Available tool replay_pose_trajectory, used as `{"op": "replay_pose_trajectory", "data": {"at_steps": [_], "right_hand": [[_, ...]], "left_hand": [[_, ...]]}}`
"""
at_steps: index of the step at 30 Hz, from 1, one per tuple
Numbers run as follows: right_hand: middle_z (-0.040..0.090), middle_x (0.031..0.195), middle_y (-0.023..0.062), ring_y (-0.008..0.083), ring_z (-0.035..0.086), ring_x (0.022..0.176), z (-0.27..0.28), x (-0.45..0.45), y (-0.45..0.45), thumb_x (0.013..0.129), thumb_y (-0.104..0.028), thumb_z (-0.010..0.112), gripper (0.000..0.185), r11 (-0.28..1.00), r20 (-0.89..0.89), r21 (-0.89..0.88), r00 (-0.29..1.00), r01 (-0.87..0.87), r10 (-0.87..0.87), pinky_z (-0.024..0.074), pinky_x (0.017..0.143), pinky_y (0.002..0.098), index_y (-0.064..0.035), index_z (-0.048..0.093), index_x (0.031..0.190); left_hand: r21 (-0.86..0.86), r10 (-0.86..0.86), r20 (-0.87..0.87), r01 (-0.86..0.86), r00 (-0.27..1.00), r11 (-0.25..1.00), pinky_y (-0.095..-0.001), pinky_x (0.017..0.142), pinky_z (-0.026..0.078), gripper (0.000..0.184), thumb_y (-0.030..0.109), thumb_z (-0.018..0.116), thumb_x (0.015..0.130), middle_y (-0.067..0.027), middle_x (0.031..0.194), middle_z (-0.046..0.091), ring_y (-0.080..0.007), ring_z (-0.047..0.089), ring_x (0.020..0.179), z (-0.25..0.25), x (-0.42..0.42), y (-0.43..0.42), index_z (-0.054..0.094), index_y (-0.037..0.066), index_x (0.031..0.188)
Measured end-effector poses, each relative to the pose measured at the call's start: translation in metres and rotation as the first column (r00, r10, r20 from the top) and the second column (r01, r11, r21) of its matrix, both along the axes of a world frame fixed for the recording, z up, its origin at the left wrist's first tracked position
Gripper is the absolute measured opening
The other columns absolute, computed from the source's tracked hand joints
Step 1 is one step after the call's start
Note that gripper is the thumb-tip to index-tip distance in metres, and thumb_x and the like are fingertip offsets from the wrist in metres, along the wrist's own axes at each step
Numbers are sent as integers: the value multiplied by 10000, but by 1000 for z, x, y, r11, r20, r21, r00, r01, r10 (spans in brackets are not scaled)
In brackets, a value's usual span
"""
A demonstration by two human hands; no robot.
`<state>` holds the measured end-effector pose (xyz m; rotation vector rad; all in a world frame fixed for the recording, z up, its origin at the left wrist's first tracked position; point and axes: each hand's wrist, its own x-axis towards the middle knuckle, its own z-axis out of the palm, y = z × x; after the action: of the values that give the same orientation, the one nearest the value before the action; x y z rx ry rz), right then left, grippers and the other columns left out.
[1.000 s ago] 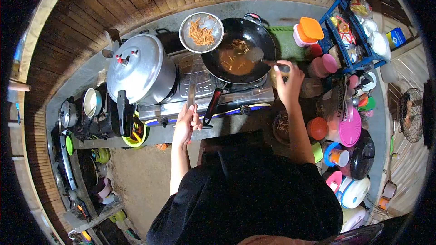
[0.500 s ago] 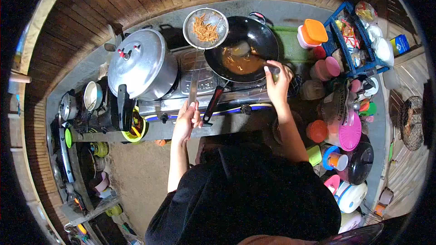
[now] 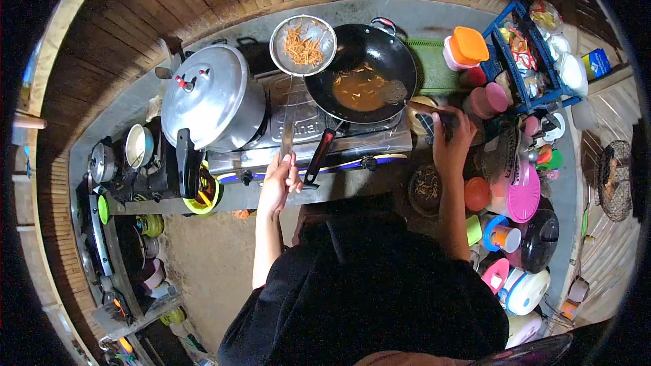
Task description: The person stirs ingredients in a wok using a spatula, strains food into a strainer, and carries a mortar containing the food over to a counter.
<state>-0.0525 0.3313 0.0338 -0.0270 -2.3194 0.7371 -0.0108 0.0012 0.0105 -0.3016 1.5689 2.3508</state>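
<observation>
My left hand [image 3: 278, 179] is closed round the flat metal handle of a strainer [image 3: 326, 35]. Its mesh bowl carries fried, light-brown strips [image 3: 302, 47] and hangs beside the wok's left rim. In my right hand [image 3: 453, 134] is the handle of a spatula [image 3: 392, 91], whose dark, roundish head rests at the right side of the wok. The black wok [image 3: 390, 51] sits on the gas stove [image 3: 373, 141]; brown oil [image 3: 354, 95] with several loose strips pools in it. The wok's black-and-red handle [image 3: 320, 156] points toward me, close to my left hand.
A large pressure cooker [image 3: 213, 98] stands left of the wok. To the right are an orange-lidded tub [image 3: 469, 46], a blue basket [image 3: 498, 47] and several plastic containers. A bowl of small dark pieces [image 3: 426, 190] lies below my right forearm.
My right hand has moved right and slightly toward me, drawing the spatula head from the oil's far side to the wok's right wall. The strainer has shifted slightly left.
</observation>
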Motion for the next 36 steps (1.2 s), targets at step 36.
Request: {"op": "replay_pose_trajectory", "data": {"at_steps": [36], "right_hand": [[582, 881, 75, 266, 518, 884, -49, -42, -43, 780, -207, 620, 196, 988, -44, -153, 999, -19, 12, 306, 871, 394, -114, 576, 946]], "left_hand": [[124, -42, -18, 44, 999, 991, -273, 401, 329, 135, 239, 363, 940, 32, 486, 292, -86, 262, 367, -16, -14, 4, 403, 117, 899]]}}
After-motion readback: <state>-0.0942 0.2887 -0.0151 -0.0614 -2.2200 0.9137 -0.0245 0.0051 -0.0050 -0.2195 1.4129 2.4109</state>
